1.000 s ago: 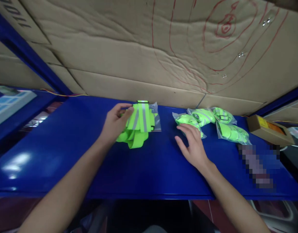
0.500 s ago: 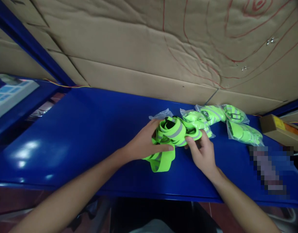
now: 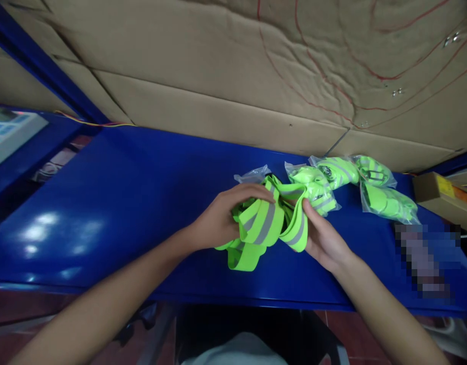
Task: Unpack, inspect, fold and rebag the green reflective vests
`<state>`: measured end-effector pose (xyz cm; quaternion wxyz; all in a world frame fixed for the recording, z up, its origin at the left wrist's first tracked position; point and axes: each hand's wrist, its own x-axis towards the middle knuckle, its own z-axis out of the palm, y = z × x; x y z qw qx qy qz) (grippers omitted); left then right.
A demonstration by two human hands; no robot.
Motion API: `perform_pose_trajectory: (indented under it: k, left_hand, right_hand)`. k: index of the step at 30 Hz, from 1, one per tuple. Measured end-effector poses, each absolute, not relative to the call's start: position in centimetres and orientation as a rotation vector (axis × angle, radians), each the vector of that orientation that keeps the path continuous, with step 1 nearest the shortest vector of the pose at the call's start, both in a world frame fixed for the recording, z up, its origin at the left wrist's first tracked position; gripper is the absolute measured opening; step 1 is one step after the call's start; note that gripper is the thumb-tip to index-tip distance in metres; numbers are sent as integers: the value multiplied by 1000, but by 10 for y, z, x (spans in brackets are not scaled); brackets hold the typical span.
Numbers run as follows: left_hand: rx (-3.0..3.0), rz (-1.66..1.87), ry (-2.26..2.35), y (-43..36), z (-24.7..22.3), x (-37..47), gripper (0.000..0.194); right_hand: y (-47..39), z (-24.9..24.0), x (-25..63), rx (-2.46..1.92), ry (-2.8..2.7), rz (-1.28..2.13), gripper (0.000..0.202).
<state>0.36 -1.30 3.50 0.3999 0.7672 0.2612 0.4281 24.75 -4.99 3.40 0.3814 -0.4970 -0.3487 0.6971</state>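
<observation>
A bundle of neon-green reflective straps (image 3: 261, 223) with grey stripes hangs in loose loops between my hands, above the blue table. My left hand (image 3: 229, 210) wraps round the bundle from the left, its fingers over the top. On the other side my right hand (image 3: 320, 235) pinches a loop of the strap between thumb and fingers; part of those fingers is hidden behind it. One loop droops below the bundle toward the table's front. Just behind lies a clear plastic bag (image 3: 253, 175), partly covered by the straps.
Several bagged green straps (image 3: 337, 172) lie at the back right of the blue table (image 3: 142, 203). A cardboard box (image 3: 442, 195) stands at the right end, near a blurred-out object (image 3: 423, 261). Behind rises a cardboard wall (image 3: 199, 106). A white panel (image 3: 14, 132) is at far left.
The strap bundle has been turned and its loops spread, with the striped face now toward me. My left fingers have moved over its top, and my right hand has shifted its hold to another loop.
</observation>
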Motion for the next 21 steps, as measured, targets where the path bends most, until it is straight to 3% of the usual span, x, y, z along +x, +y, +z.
perform_pose_trajectory:
  k: [3,8,13,15,18,21]
  left_hand:
    - [1775,1021,893,-17,38,3,30]
    - [1487,1130,1063,-18,40,9,38]
    - [1363,1151,983,-15,37,16,41]
    - [1373,1105,960,-16,35,18,39]
    - [1412,1054,970,-19,34,18,41]
    - [1392,1073,1041,-21,35,18,44]
  right_hand:
    - [-47,37,246,-1240,-884,1590,65]
    - [-43,41,251,-1190,-1135,1258,75]
    - [-55,32,255,-1058,-1716,471,95]
    - [-61,27,252,-1017,-2039,217,90]
    - [-65,24,245,-1088,-2407,78,65]
    - [-60,25,244,-1223,-2352,-58,39]
